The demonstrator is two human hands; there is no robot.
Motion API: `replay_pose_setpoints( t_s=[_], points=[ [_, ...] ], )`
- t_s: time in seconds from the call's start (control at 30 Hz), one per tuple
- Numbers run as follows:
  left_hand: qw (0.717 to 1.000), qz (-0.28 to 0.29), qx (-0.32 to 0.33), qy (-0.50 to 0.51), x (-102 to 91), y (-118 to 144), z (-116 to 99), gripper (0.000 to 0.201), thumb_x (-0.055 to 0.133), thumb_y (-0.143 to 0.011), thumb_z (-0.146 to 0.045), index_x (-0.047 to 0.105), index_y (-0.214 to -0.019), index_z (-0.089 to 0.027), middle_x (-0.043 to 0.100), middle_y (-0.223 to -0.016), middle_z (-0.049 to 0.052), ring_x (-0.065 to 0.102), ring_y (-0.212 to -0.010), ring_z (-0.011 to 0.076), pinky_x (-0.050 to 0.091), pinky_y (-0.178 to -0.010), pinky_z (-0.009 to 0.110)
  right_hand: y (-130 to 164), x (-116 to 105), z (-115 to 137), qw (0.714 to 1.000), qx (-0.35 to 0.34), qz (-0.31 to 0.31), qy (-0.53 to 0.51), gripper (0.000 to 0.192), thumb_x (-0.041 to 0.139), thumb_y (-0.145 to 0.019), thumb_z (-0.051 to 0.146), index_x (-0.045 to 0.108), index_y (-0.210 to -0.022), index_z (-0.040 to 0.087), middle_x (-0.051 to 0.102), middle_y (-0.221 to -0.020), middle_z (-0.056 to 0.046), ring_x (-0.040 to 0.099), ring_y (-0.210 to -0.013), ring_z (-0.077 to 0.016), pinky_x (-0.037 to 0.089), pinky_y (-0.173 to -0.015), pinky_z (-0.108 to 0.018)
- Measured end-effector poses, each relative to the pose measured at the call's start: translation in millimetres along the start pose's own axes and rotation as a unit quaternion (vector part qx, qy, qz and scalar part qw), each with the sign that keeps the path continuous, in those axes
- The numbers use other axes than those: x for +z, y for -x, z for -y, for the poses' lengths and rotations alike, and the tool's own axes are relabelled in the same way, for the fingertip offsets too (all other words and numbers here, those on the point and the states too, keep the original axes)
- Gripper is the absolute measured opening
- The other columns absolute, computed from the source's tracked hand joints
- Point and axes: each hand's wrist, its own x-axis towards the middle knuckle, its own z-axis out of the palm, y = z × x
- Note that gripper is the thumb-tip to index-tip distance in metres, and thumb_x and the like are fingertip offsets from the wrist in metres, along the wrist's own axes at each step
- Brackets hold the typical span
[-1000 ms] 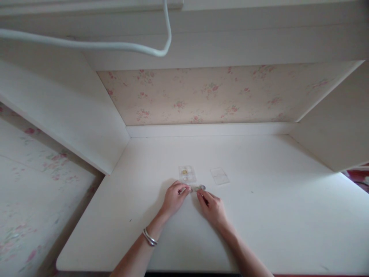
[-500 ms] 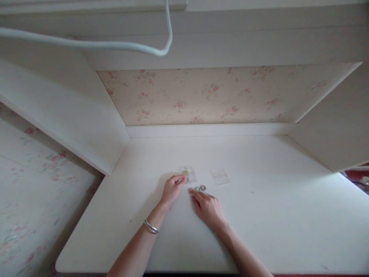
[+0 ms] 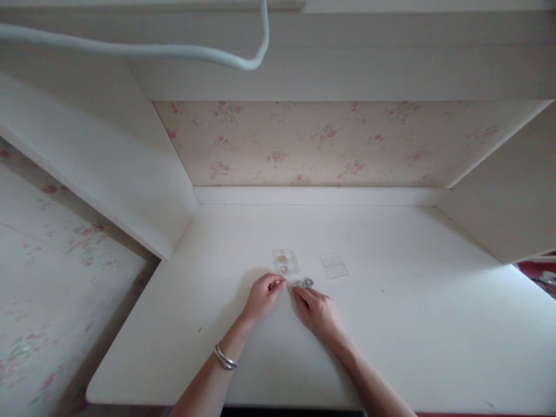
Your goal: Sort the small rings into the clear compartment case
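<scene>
left hand [image 3: 262, 297]: pinching, contents untellable | right hand [image 3: 319, 313]: resting fingers bent beside small round greyish pieces [image 3: 308, 282], grip untellable | clear flat plastic compartment box [image 3: 293, 262]: lying just beyond left fingertips | risk: stray fingertip nudge possibly scattering pieces

Before you, a white desk [image 3: 412, 347], its near-left corner rounded, meets a low ledge [image 3: 321, 196] beneath a floral back wall [image 3: 299, 145]. A left panel [image 3: 108, 156] and right panel [image 3: 512, 197] flank it. Above you, a white cord [image 3: 174, 51] crosses a board [image 3: 369, 72]; to your left, a floral side wall [image 3: 47, 289]. Light: soft.
</scene>
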Motion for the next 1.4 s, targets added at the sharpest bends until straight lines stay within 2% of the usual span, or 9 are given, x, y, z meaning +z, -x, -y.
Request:
replay_pose_setpoints(
  t_s=[0.23, 0.33, 0.5, 0.67, 0.83, 0.93, 1.13, 1.23, 1.4],
  points=[
    [0.993, 0.019, 0.059, -0.104, 6.7, 5, -1, 0.025, 0.049, -0.088, -0.034, 0.067, -0.098, -0.019, 0.066, -0.084, 0.002, 0.056, -0.068, 0.0133, 0.042, -0.064, 0.023, 2, 2, -6, 0.990, 0.046, -0.051, -0.124, 0.025, 0.044, -0.093, 0.033, 0.066, -0.099, 0.025, 0.070, -0.094, -0.002, 0.065, -0.080, -0.0141, 0.047, -0.072, -0.022],
    [0.984, 0.038, 0.087, -0.148, 7.9, 8, -2, 0.022, 0.048, -0.089, -0.032, 0.067, -0.096, -0.022, 0.065, -0.085, 0.001, 0.057, -0.071, 0.0132, 0.043, -0.066, 0.023, -3, -1, -2, 0.987, 0.054, -0.075, -0.135, 0.026, 0.044, -0.093, 0.035, 0.066, -0.099, 0.024, 0.069, -0.094, -0.003, 0.064, -0.083, -0.0154, 0.047, -0.073, -0.024],
    [0.961, 0.066, 0.121, -0.239, 9.9, 15, -3, 0.021, 0.051, -0.087, -0.030, 0.066, -0.101, -0.026, 0.063, -0.097, 0.001, 0.060, -0.080, 0.0140, 0.046, -0.076, 0.025, -27, -14, 14, 0.995, 0.010, -0.089, -0.039, 0.025, 0.044, -0.093, 0.032, 0.066, -0.095, 0.021, 0.067, -0.082, -0.004, 0.059, -0.079, -0.0169, 0.042, -0.075, -0.028],
    [0.945, 0.068, 0.126, -0.294, 10.8, 18, -6, 0.020, 0.050, -0.088, -0.031, 0.067, -0.096, -0.026, 0.060, -0.093, 0.002, 0.060, -0.081, 0.0151, 0.046, -0.075, 0.026, -54, -16, 23, 0.994, -0.013, -0.091, 0.053, 0.021, 0.047, -0.092, 0.029, 0.068, -0.091, 0.024, 0.065, -0.078, -0.003, 0.055, -0.078, -0.0163, 0.034, -0.073, -0.028],
    [0.945, 0.057, 0.129, -0.294, 12.2, 17, -4, 0.020, 0.048, -0.089, -0.027, 0.068, -0.092, -0.023, 0.061, -0.094, 0.004, 0.060, -0.080, 0.0165, 0.046, -0.072, 0.027, -64, -10, 26, 0.993, -0.013, -0.054, 0.102, 0.020, 0.049, -0.091, 0.027, 0.069, -0.090, 0.026, 0.065, -0.081, -0.003, 0.054, -0.080, -0.0170, 0.032, -0.071, -0.028],
    [0.950, 0.055, 0.123, -0.282, 13.4, 17, -2, 0.021, 0.047, -0.089, -0.026, 0.067, -0.091, -0.022, 0.061, -0.095, 0.005, 0.060, -0.080, 0.0168, 0.046, -0.072, 0.027, -59, -9, 26, 0.994, -0.006, -0.061, 0.085, 0.022, 0.047, -0.092, 0.026, 0.069, -0.089, 0.025, 0.065, -0.079, -0.003, 0.055, -0.080, -0.0168, 0.033, -0.073, -0.028],
    [0.972, 0.045, 0.103, -0.207, 11.8, 15, 1, 0.021, 0.046, -0.090, -0.026, 0.067, -0.090, -0.023, 0.061, -0.094, 0.003, 0.060, -0.080, 0.0149, 0.044, -0.073, 0.025, -31, -12, 14, 0.997, 0.008, -0.080, 0.006, 0.025, 0.043, -0.093, 0.030, 0.067, -0.090, 0.021, 0.064, -0.076, -0.004, 0.057, -0.075, -0.0158, 0.038, -0.073, -0.027],
    [0.982, 0.038, 0.093, -0.158, 9.6, 13, 0, 0.021, 0.047, -0.089, -0.028, 0.067, -0.088, -0.022, 0.060, -0.090, 0.003, 0.059, -0.078, 0.0144, 0.044, -0.071, 0.025, -14, -9, 9, 0.996, 0.014, -0.078, -0.034, 0.027, 0.042, -0.094, 0.032, 0.066, -0.092, 0.021, 0.065, -0.080, -0.005, 0.058, -0.076, -0.0157, 0.041, -0.072, -0.026],
    [0.992, -0.002, 0.085, -0.093, 5.7, 8, -1, 0.027, 0.048, -0.089, -0.037, 0.068, -0.088, -0.019, 0.060, -0.087, 0.004, 0.054, -0.072, 0.0137, 0.042, -0.068, 0.025, 6, 0, 10, 0.999, 0.010, -0.037, -0.018, 0.025, 0.042, -0.094, 0.029, 0.067, -0.091, 0.022, 0.064, -0.077, -0.003, 0.058, -0.074, -0.0150, 0.042, -0.070, -0.025]
  ],
)
